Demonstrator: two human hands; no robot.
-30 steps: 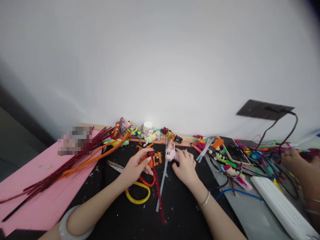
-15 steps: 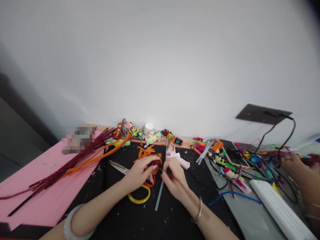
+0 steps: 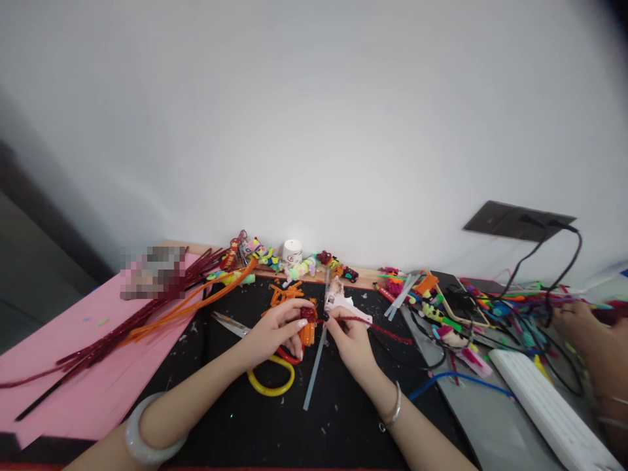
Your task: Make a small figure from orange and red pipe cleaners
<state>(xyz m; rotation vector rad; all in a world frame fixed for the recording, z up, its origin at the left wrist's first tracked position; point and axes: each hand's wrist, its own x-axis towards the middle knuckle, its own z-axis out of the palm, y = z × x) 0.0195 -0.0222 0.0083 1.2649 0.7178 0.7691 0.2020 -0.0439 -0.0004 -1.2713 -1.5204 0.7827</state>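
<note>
My left hand (image 3: 277,330) pinches a small red and orange pipe-cleaner piece (image 3: 308,325) over the black mat (image 3: 343,418). My right hand (image 3: 349,340) is closed on a dark red glitter pipe cleaner (image 3: 387,331) that runs from the piece out to the right. A pink glue gun (image 3: 343,302) lies on the mat just behind my right hand. A clear glue stick (image 3: 314,373) lies between my hands. Yellow-handled scissors (image 3: 267,376) rest under my left wrist.
Long red and orange pipe cleaners (image 3: 147,320) lie across a pink sheet (image 3: 73,386) at left. Small craft figures and a white tape roll (image 3: 292,250) line the wall. Another person's hand (image 3: 581,327) works at right among cables, coloured pieces and a white power strip (image 3: 549,412).
My right hand left the glue gun, came to the piece and took the red pipe cleaner, which now stretches out to the right. My left hand drew the piece a little closer.
</note>
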